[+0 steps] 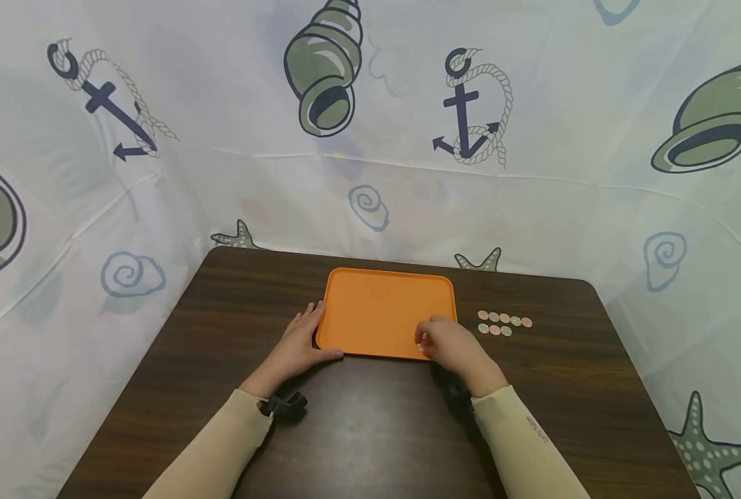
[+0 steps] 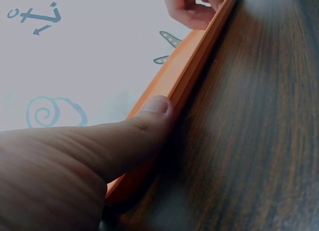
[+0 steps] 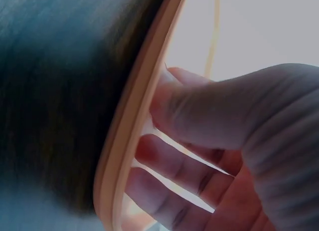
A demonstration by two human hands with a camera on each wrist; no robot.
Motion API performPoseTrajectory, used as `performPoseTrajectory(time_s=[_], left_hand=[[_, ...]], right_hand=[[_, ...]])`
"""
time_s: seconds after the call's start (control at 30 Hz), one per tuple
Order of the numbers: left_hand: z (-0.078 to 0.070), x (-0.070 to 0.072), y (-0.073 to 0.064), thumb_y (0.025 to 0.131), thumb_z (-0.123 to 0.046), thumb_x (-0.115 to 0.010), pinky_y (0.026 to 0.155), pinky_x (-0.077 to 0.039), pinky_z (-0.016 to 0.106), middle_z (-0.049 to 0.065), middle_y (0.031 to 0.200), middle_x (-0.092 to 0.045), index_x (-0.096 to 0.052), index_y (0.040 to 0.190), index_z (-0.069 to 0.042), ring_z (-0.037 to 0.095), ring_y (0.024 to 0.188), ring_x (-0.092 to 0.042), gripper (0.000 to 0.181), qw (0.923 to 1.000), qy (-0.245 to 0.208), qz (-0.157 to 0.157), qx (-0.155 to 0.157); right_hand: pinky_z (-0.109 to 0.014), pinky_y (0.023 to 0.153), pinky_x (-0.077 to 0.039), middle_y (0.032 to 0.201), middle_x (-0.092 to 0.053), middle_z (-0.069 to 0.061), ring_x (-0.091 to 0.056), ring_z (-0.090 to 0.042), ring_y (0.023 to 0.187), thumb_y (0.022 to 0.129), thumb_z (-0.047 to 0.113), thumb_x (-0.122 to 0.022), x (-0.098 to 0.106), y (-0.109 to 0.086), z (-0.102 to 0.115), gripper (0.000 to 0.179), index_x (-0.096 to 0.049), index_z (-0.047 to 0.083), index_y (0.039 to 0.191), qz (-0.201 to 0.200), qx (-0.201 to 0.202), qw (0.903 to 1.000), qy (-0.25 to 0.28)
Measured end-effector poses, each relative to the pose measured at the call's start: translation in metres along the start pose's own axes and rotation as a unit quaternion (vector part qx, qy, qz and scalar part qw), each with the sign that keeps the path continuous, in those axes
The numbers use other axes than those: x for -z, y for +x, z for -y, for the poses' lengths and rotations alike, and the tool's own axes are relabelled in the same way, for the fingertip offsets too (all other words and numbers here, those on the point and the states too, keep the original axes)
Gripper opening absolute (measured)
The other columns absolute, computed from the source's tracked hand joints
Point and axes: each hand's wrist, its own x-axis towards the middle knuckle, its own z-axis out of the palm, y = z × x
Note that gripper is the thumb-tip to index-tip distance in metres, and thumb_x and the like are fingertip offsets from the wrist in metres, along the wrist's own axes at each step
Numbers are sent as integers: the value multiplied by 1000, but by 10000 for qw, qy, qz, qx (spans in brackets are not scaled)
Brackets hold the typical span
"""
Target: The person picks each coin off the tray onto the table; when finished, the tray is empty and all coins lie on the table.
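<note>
An orange tray (image 1: pixel 382 305) with a low rim lies on the dark wooden table. At its near left corner rests my left hand (image 1: pixel 295 346), fingers spread along the left side and thumb (image 2: pixel 157 109) lying over the front rim. My right hand (image 1: pixel 451 346) is over the tray's near right corner with curled fingers. Between its thumb (image 3: pixel 174 106) and fingertips it pinches a small coin (image 1: pixel 421 346), mostly covered by the fingers and low over the tray floor. Several copper and silver coins (image 1: pixel 495 330) lie flat in two rows to the right of the tray.
The brown table (image 1: pixel 358 430) stretches out on all sides of the tray. Behind it and at both sides hangs a white cloth (image 1: pixel 270 194) printed with anchors, shells and starfish. A black strap (image 1: pixel 285 405) is on my left wrist.
</note>
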Motion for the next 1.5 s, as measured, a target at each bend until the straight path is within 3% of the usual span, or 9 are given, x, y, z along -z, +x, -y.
performPoseTrajectory(time_s=[0.27, 0.5, 0.67, 0.8, 1.13, 1.23, 1.33, 1.43, 1.5], left_hand=[[2, -2, 0, 87, -61, -88, 139, -4, 61, 15, 182, -21, -16, 175, -5, 36, 172, -10, 127, 10000, 14, -16, 2], [2, 0, -1, 86, -60, -89, 139, -4, 61, 15, 182, -21, -17, 175, -6, 36, 172, -10, 127, 10000, 6, -38, 5], [2, 1, -1, 87, -59, -89, 139, -4, 61, 15, 183, -20, -16, 175, -5, 36, 172, -10, 127, 10000, 15, 8, 41], [0, 2, -1, 86, -59, -89, 139, -4, 61, 15, 183, -19, -16, 175, -5, 36, 172, -10, 127, 10000, 7, 46, 70], [-2, 2, -4, 88, -58, -89, 140, -4, 59, 14, 183, -18, -15, 176, -6, 35, 173, -9, 126, 9999, -14, 66, 127], [-1, 2, -4, 87, -59, -88, 140, -4, 59, 14, 183, -18, -15, 176, -7, 34, 173, -9, 126, 9999, -11, 46, 127], [0, 2, -4, 87, -60, -88, 140, -4, 59, 13, 183, -18, -14, 176, -7, 34, 173, -9, 126, 9999, 6, 50, 120], [-1, 3, -3, 87, -60, -88, 140, -4, 58, 13, 183, -18, -14, 176, -8, 33, 173, -8, 126, 9999, -10, 68, 104], [-1, 3, -3, 88, -59, -88, 140, -4, 58, 13, 183, -18, -14, 176, -7, 34, 173, -8, 126, 9999, -9, 68, 99]], right_hand=[[-31, 70, -48, 84, -58, 7, -53, -13, 76, 91, -3, -81, -2, -1, 0, 27, -65, 19, 90, -26, 27, 10000, 47], [-33, 72, -52, 87, -58, 6, -55, -12, 75, 96, 15, -85, 5, -8, 2, 17, -70, 22, 90, -187, -53, 9994, 297], [-32, 72, -53, 89, -67, 8, -58, -12, 76, 97, 20, -85, 11, -16, -1, 9, -76, 22, 95, -421, -237, 9964, 692], [-32, 71, -52, 96, -71, 6, -58, -14, 80, 99, 20, -82, 14, -24, -9, 4, -79, 19, 98, -631, -392, 9924, 978], [-31, 68, -52, 94, -76, 0, -59, -15, 74, 100, 20, -81, 18, -44, -40, 7, -75, 18, 96, -1263, -1032, 9780, 1300], [-33, 68, -51, 99, -77, -6, -61, -20, 77, 102, 20, -79, 18, -50, -53, 7, -75, 16, 98, -1531, -1261, 9695, 1438], [-32, 68, -50, 102, -78, -9, -65, -24, 82, 102, 23, -79, 20, -60, -70, 10, -76, 13, 100, -1857, -1752, 9550, 1510], [-31, 67, -48, 96, -77, -10, -65, -24, 82, 101, 29, -80, 22, -70, -90, 20, -77, 10, 104, -2142, -2472, 9299, 1681], [-29, 64, -50, 92, -76, -8, -66, -21, 77, 101, 32, -81, 23, -77, -104, 25, -78, 8, 108, -2357, -2962, 9052, 1931]])
